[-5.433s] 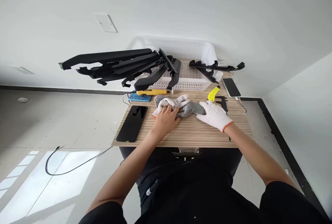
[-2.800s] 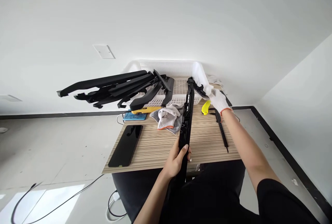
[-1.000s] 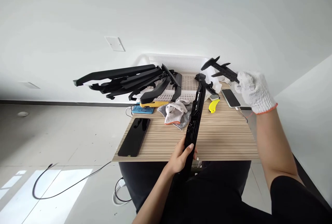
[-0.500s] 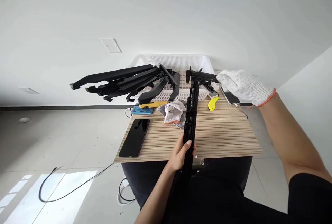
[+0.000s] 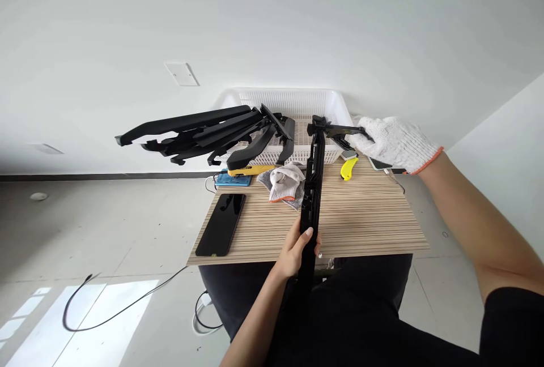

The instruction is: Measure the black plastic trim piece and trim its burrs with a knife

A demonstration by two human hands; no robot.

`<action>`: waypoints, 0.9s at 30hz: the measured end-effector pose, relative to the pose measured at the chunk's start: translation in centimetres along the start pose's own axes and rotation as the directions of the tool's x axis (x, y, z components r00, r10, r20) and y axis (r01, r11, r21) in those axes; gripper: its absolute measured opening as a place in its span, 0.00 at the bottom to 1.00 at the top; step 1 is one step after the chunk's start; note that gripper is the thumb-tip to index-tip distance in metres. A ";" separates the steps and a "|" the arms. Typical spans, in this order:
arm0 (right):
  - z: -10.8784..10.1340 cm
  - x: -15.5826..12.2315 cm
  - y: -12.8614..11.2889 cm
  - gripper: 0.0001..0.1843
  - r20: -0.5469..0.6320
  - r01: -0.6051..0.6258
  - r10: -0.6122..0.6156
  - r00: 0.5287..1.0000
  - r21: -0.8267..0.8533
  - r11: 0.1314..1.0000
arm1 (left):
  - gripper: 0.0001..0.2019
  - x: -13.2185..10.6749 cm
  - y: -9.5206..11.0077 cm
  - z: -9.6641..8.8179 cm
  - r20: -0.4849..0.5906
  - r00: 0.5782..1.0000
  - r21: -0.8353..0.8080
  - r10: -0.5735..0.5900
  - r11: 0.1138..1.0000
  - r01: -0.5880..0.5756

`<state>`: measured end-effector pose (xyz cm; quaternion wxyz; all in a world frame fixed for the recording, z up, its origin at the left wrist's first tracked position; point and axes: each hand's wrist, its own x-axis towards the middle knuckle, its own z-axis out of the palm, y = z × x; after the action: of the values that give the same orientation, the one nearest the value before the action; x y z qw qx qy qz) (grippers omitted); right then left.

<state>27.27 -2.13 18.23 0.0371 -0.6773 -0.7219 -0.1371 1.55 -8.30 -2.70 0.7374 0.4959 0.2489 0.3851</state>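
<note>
My bare left hand point(image 5: 295, 247) grips the lower end of a long black plastic trim part point(image 5: 312, 197), which stands up from my lap past the table edge. My right hand point(image 5: 393, 139), in a white knit glove with an orange cuff, is closed on a short black plastic piece point(image 5: 342, 131). That piece reaches left to the upper end of the long part and seems to touch it; the exact contact is too dark to make out. Behind them, a white plastic basket point(image 5: 293, 97) carries several similar black trim parts point(image 5: 204, 135), many jutting out over its left side.
On the striped wooden table point(image 5: 365, 220) lie a black phone point(image 5: 221, 225), a crumpled white glove point(image 5: 285, 181), a grey cloth, a blue item point(image 5: 233, 179), a yellow tool point(image 5: 250, 170) and a yellow-handled cutter point(image 5: 349, 169). Another phone point(image 5: 378, 164) is near my right hand. A wall stands behind.
My right hand has turned, swinging the short black piece to a different angle at the long part's top. My left hand and the long part have stayed nearly still.
</note>
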 end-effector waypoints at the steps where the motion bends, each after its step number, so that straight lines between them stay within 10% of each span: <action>1: 0.1 0.0 -0.1 0.27 -0.003 -0.020 0.020 1.000 -0.049 0.999 | 0.16 0.0 0.0 0.0 0.001 1.000 0.002 -0.001 1.000 0.001; 27: 0.3 0.1 -0.7 0.34 -0.109 -0.197 0.189 0.976 -0.072 0.978 | 0.14 -0.2 -0.4 -0.3 0.031 1.000 0.016 0.001 1.000 -0.001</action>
<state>26.65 -1.98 17.83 0.0591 -0.7374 -0.6435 -0.1966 1.33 -8.36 -3.18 0.7370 0.5079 0.2403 0.3756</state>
